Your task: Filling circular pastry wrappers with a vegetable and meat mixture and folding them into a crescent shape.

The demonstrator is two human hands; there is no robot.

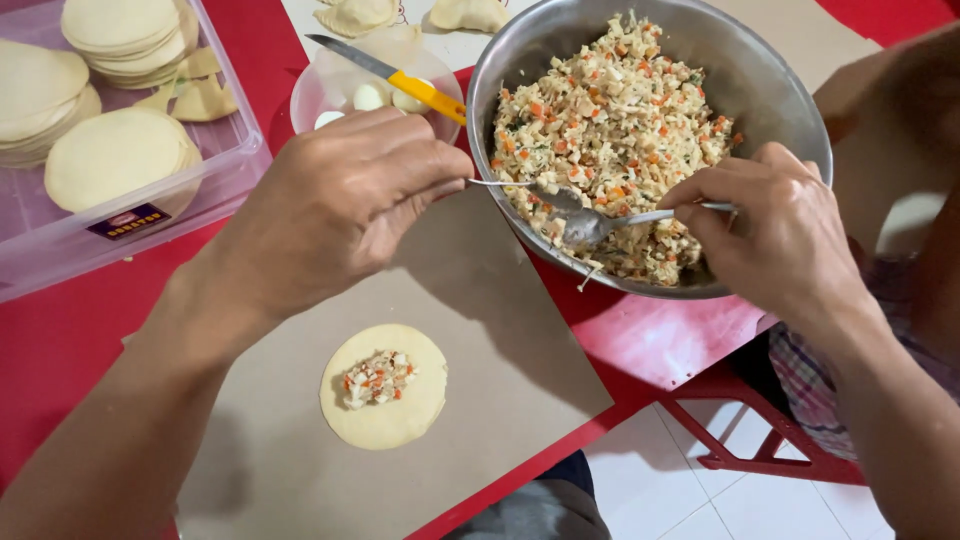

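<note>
Near: round dough wrapper (384, 386) flat on tan paper sheet (500, 330) over the red bench (50, 340). Small mound of filling (378, 378) sits slightly left of wrapper centre. Judged: wrapper thin, soft, limp, tears easily; lift by rim w/ fingertips, not from the middle. Filling loose, crumbly, prob. moist, so needs scooping, not pinching.

Mid: left hand (335, 205) palm-down above the paper, wrist bent, forearm coming in from near-left. Fingers curled together, pinching the handle of a fork (520, 185) whose tines point right, into the bowl. Right hand (775, 225) comes from the right, fingers pressed together round the handle of a spoon (600, 225); spoon bowl lies on the mix, just beside the fork tip. Both utensils stiff, light metal, thin handles; may be slippery if greasy.

Far: steel bowl (780, 90) of chopped filling, prob. heavy, overhangs bench edge on the right. Far-left: clear tub (235, 150) w/ stacked wrappers (115, 155). Small clear bowl (315, 90) w/ yellow-handled knife (400, 80) across it.
</note>
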